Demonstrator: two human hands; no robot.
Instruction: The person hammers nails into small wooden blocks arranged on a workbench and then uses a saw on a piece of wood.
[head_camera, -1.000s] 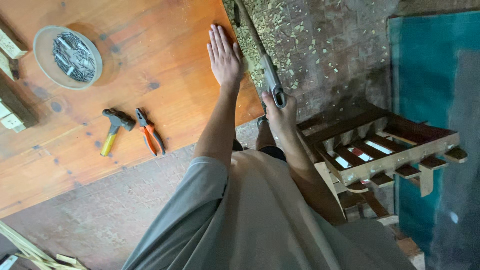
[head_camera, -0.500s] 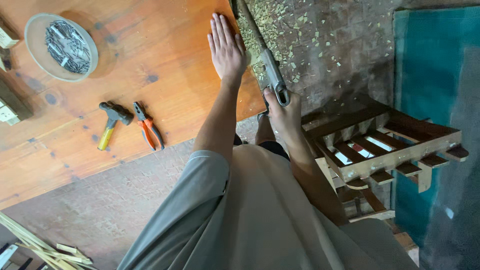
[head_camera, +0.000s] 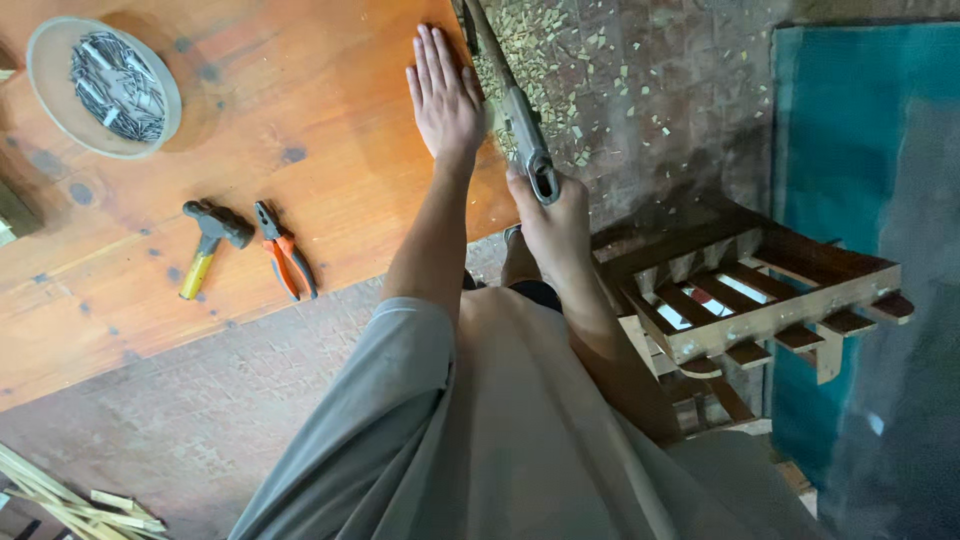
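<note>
**Flat palm on the board, saw in the other hand**

Brick-patterned flooring fills the lower part of the head view, with a bundle of pale wood strips (head_camera: 60, 495) lying at the bottom left corner. Nearest the camera is the person's grey shirt, and both bare arms reach away from it.

To the right stands a slatted wooden rack (head_camera: 770, 300), dark-stained at the back and paler along its front rail, in front of a teal panel (head_camera: 850, 150).

The right hand (head_camera: 552, 225) is clenched around the handle of a hand saw (head_camera: 515, 110); the blade runs away from the hand along the right edge of the orange wooden worktop (head_camera: 300, 100), just beside that edge. The floor past the blade is strewn with small pale wood chips (head_camera: 580, 60).

The left hand (head_camera: 445, 100) lies open and flat on the worktop, fingers together and stretched out, grasping nothing, close to the saw blade.

Farther left on the worktop rest orange-handled pliers (head_camera: 283, 250) and, just beside them, a hammer (head_camera: 208, 245) with a yellow handle. Well apart, toward the far left corner, sits a shallow round dish (head_camera: 40, 100) holding a heap of nails (head_camera: 105, 85).
</note>
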